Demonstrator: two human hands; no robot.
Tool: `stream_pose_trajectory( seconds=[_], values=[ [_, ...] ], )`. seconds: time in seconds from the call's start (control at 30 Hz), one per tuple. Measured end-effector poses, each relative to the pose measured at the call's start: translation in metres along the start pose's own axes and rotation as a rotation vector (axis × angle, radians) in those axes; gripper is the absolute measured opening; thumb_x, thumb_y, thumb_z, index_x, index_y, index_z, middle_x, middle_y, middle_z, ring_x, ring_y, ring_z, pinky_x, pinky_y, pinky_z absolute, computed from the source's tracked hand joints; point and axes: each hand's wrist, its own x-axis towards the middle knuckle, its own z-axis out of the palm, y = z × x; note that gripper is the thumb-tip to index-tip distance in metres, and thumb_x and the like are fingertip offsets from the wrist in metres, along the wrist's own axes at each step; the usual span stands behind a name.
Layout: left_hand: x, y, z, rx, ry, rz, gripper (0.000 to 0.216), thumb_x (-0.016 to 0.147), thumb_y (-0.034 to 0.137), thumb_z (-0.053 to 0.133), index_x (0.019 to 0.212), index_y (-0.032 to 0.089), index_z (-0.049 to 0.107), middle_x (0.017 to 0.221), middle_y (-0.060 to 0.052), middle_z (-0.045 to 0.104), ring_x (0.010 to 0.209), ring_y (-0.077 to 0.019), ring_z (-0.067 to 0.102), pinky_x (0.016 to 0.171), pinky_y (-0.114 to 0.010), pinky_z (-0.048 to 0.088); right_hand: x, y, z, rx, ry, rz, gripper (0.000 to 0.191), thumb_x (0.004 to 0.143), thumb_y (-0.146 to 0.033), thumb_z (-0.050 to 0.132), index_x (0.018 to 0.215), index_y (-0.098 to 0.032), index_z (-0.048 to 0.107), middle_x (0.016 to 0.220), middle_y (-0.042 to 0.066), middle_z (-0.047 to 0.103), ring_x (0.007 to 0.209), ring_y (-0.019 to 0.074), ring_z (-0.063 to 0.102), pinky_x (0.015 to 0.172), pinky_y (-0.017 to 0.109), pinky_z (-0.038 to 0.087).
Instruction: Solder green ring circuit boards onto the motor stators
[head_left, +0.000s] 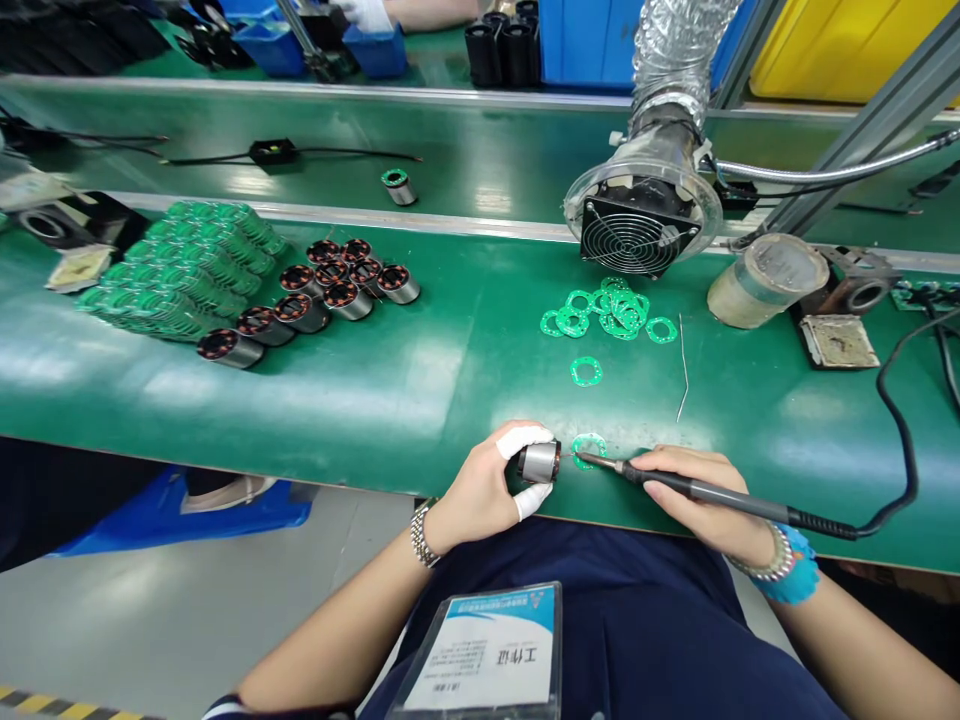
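My left hand point(491, 485) pinches a small grey metal motor stator point(540, 462) between thumb and forefinger, both capped in white finger cots, at the near edge of the green bench point(420, 380). My right hand point(701, 495) grips a black soldering iron point(697, 488) like a pen. Its tip touches a green ring-shaped circuit board point(589, 448) lying right beside the stator. A thin solder wire point(683, 368) lies on the bench beyond my right hand.
A pile of green ring boards point(611, 310) lies under a fume extractor fan point(637, 225). Several wound stators point(322, 295) and green-topped ones point(187, 275) sit at left. A solder spool point(765, 280) and sponge tray point(838, 342) stand at right. Another person's gloved hand point(367, 14) works at the far bench.
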Motion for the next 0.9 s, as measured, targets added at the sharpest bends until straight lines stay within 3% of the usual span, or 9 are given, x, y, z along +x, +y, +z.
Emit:
stream_pose_trajectory(
  seconds=[0.9],
  values=[
    [0.0003,-0.0007,0.0005,0.002,0.032,0.053,0.042,0.069,0.015,0.062,0.109,0.018,0.048,0.107,-0.009,0.056,0.099,-0.0207,0.056,0.087,-0.037,0.047,0.0009,0.0009,0.0003,0.002,-0.03,-0.03,0.017,0.083,-0.019,0.054,0.095,-0.02,0.066,0.084,0.003,0.07,0.073,0.0139,0.066,0.067,0.024,0.054]
  ],
)
